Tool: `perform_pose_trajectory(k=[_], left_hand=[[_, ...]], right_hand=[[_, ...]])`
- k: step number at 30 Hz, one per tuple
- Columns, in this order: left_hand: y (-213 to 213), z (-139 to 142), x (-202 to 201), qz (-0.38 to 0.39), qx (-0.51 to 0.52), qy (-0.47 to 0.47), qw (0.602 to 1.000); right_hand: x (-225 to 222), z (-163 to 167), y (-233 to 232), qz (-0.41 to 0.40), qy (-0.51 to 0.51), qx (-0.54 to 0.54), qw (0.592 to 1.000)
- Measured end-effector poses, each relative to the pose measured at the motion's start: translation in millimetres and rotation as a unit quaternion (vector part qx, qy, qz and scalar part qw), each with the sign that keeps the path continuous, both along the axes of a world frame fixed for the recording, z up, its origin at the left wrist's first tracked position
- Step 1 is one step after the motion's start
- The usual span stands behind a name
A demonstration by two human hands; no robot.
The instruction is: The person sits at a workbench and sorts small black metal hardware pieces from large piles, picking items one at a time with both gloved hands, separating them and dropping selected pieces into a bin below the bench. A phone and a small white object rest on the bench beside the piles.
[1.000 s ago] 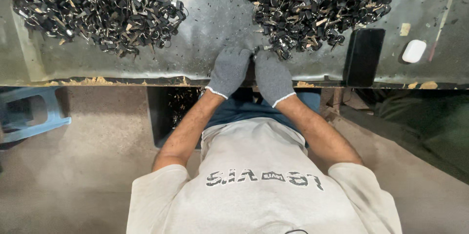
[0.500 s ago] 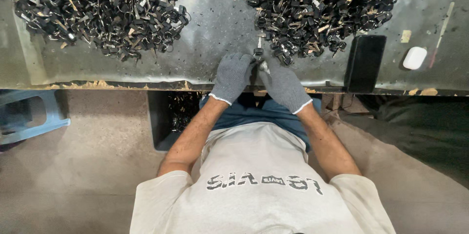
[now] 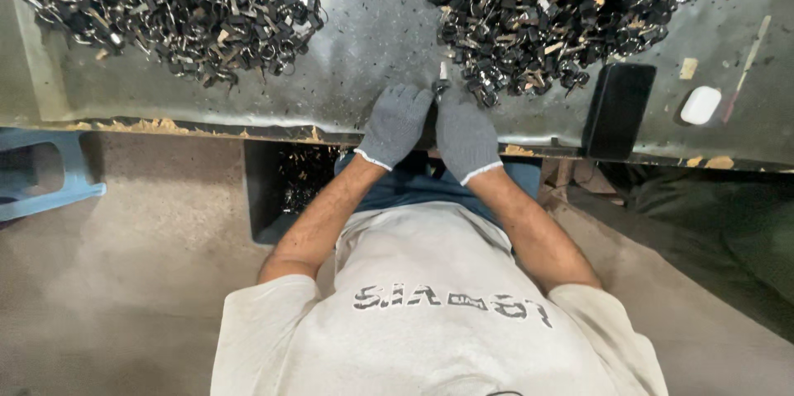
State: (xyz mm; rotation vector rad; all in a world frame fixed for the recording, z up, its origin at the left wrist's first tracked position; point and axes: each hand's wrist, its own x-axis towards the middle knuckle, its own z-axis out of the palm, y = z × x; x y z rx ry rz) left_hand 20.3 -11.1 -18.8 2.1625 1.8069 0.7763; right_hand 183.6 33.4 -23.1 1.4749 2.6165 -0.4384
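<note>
Two gloved hands, left hand (image 3: 395, 124), right hand (image 3: 466, 136), one small part (image 3: 441, 81), two heaps

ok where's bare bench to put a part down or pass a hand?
Free: the metal strip between the left pile and right pile, running down to the left hand; also the front edge below the left pile. Crowded: the right hand against the right pile, then the black phone and white case.

Workshop (metal bench (image 3: 372, 40), parts heaps (image 3: 546, 7))
</note>
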Motion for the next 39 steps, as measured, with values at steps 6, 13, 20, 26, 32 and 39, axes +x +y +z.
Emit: perform_pose_trajectory(k=[6, 13, 20, 26, 32, 39], left_hand=[[-1, 4, 2, 0.048, 0.041, -0.053, 0.997], [-2, 4, 2, 0.041, -0.014, -0.092, 0.995], [-7, 5, -1, 0.055, 0.024, -0.106, 0.993], [-11, 4, 6, 0.116, 0.03, -0.052, 0.991], [-9, 1, 1, 0.101, 0.005, -0.009, 0.995], [-14, -4, 6, 0.056, -0.008, -0.021, 0.998]], right_hand=[[7, 13, 3, 0.008, 0.163, -0.013, 0.987], [-10, 5, -20, 0.001, 0.019, -0.004, 1.0], [-3, 11, 31, 0.115, 0.163, -0.199, 0.96], [2, 8, 3, 0.029, 0.208, -0.001, 0.978], [13, 2, -10, 0.069, 0.014, 0.023, 0.997], [1, 4, -10, 0.042, 0.031, -0.029, 0.998]])
